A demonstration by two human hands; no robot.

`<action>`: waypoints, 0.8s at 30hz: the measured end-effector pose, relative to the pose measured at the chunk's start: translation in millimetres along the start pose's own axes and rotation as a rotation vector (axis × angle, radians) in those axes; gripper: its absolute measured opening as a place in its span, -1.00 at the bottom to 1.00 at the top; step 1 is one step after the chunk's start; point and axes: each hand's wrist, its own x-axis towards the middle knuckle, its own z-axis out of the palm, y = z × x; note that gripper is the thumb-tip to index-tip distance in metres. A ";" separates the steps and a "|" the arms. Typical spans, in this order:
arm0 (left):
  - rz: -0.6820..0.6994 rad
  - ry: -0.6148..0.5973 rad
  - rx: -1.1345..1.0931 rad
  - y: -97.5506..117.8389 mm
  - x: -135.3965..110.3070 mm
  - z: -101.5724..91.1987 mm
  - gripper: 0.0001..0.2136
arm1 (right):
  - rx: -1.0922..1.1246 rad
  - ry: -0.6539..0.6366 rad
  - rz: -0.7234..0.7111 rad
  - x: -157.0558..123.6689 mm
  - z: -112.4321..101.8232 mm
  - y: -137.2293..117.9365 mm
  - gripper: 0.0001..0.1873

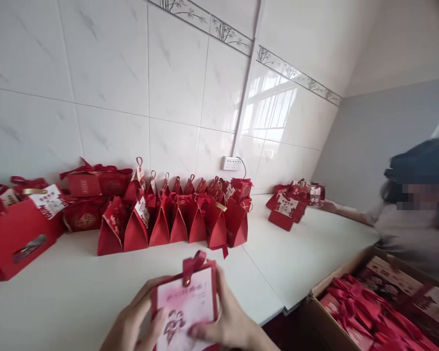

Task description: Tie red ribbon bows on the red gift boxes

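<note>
A red gift box [215,285] with a pink-and-white printed card [201,302] on its front is held close to the camera, above the near part of the table. My left hand [135,312] grips its left side, fingers curled around the edge. On the other side, my right hand [234,312] clasps it, with the thumb pressed on the card. A red ribbon loop [194,263] with a small gold stud stands at the box's top. Behind it, a row of red triangular gift boxes [179,226] lines the white table [76,297].
At the left stands a larger red box [25,239] with a cut-out window. More red boxes [287,209] sit farther right, near a co-worker's hand [327,206]. A cardboard carton [316,297] of red ribboned boxes is at the lower right. A power socket [232,163] is on the tiled wall.
</note>
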 end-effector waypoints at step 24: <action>0.062 -0.500 0.296 -42.0 26.8 56.3 -0.71 | -1.102 1.312 0.423 15.2 -251.8 43.7 -0.41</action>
